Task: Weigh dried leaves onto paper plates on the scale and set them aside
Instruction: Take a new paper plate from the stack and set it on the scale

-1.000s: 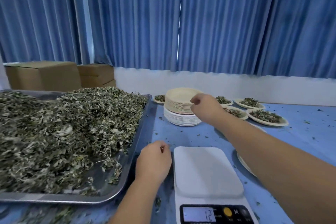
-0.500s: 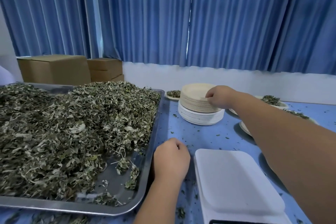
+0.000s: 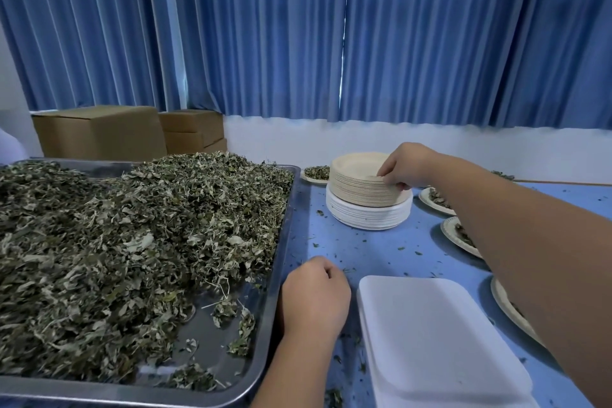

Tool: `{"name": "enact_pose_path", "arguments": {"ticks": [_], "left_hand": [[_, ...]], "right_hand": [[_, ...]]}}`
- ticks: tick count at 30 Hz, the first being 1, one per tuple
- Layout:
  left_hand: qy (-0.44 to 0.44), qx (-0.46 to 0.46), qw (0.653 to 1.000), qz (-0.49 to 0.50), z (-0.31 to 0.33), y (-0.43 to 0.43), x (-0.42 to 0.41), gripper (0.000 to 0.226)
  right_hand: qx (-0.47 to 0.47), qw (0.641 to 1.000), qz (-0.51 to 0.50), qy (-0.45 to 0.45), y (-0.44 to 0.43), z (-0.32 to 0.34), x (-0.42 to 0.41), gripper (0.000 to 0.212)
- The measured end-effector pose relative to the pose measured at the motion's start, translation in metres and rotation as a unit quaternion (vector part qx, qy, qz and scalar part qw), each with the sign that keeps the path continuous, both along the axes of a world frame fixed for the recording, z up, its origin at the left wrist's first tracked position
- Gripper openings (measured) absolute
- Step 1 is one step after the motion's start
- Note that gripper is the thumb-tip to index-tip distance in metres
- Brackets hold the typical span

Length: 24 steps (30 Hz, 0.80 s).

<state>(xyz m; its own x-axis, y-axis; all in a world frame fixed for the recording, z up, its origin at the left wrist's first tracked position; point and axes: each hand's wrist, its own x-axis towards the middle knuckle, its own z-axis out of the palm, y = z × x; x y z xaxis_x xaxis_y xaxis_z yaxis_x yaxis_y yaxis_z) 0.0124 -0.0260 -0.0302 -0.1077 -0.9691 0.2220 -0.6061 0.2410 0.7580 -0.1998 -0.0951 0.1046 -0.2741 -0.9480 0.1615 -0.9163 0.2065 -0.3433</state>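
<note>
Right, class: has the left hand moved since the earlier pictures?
No. The left hand still rests curled on the table, between the tray rim and the scale, as before; only the camera has shifted.

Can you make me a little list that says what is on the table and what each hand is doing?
Right hand: pinches the top rim of the stack of tan round paper plates
Left hand: fingers curled, resting on the blue table, nothing seen in it
White flat scale: top bare, no plate on it yet
Big metal tray: heaped with dried green leaves
Filled paper plates: set aside on the right, partly hidden by the arm
</note>
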Motion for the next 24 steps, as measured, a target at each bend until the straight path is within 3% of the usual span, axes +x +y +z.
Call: {"name": "enact_pose_path", "arguments": {"ticks": [14, 19, 24], "left_hand": [[-0.013, -0.003, 1.000, 0.004, -0.001, -0.002, -0.002, 0.022], [-0.023, -0.002, 1.000, 0.002, 0.000, 0.000, -0.001, 0.022], [-0.028, 0.005, 1.000, -0.010, 0.002, 0.001, 0.000, 0.022]], "right_hand": [[-0.107, 0.993, 0.048, 0.026, 0.027, -0.002, -0.001, 0.014], [-0.172, 0.972, 0.120, 0.110, 0.081, -0.014, 0.011, 0.017], [-0.207, 0.964, 0.165, 0.030, 0.160, -0.025, 0.030, 0.014]]}}
